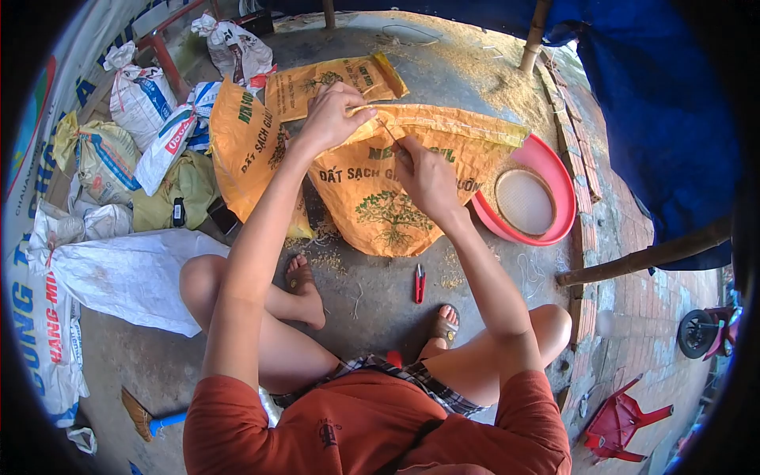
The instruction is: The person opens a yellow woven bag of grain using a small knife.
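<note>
A full orange sack (340, 206) with green lettering and a tree print sits before me, its folded top edge running across. My left hand (336, 115) is closed on the left end of that edge. In my right hand (431, 174), thumb and fingers pinch a thin dark needle (385, 129), its tip at the sack's edge near my left fingers. Any thread on it is too fine to make out. Another orange sack (245, 158) stands to the left, and a flat orange sack (309, 87) lies behind. Red thread snips (419, 283) lie on the floor between my feet.
To the right, a pink basin (566, 186) holds a round sieve (526, 202). White sacks (142, 103) crowd the left side. A wooden pole (645, 261) and a blue tarp (657, 119) border the right. A red stool (617, 423) lies overturned. Husks litter the floor.
</note>
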Available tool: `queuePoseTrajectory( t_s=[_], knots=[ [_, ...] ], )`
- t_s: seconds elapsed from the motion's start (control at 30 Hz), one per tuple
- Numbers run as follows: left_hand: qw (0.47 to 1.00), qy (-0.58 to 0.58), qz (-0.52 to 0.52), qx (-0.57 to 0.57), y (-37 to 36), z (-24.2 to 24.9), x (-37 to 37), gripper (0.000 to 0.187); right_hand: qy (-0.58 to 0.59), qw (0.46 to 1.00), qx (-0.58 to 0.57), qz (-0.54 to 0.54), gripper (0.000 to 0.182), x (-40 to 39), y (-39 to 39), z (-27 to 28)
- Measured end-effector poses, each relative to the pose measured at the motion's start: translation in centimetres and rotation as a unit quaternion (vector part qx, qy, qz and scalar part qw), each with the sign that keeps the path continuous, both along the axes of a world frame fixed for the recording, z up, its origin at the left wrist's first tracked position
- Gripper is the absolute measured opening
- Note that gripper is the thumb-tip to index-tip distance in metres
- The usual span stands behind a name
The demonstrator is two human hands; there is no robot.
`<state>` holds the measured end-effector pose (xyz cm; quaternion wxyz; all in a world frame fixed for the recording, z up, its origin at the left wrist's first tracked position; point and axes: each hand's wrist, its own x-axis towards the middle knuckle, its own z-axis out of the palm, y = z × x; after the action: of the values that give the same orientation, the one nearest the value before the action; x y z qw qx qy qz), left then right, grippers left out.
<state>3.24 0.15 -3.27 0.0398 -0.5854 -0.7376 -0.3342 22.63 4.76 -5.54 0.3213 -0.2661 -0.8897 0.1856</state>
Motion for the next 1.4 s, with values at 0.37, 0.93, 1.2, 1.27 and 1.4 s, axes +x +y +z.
queuePoseTrajectory(
  t_s=[0.37,0.93,1.2,1.27,1.4],
  knots=[
    [0.994,-0.040,-0.081,-0.059,-1.2,1.6,0.3,0.028,-0.016,0.994,-0.075,0.071,0.016,0.4,1.4,0.8],
    [0.997,-0.008,-0.080,0.002,-1.4,1.6,1.6,0.020,0.048,0.953,-0.239,0.179,0.012,0.6,2.5,0.7],
    [0.997,0.031,-0.069,0.002,-2.3,1.6,2.6,0.024,-0.139,0.945,-0.213,0.205,0.017,2.2,3.4,2.3],
    [0.996,0.046,-0.069,0.018,-2.2,1.3,2.4,0.024,-0.181,0.941,-0.226,0.178,0.017,3.0,3.8,3.2],
    [0.994,0.068,-0.074,0.042,-2.2,0.9,1.8,0.021,-0.201,0.951,-0.190,0.137,0.017,4.4,5.7,3.5]
  ],
)
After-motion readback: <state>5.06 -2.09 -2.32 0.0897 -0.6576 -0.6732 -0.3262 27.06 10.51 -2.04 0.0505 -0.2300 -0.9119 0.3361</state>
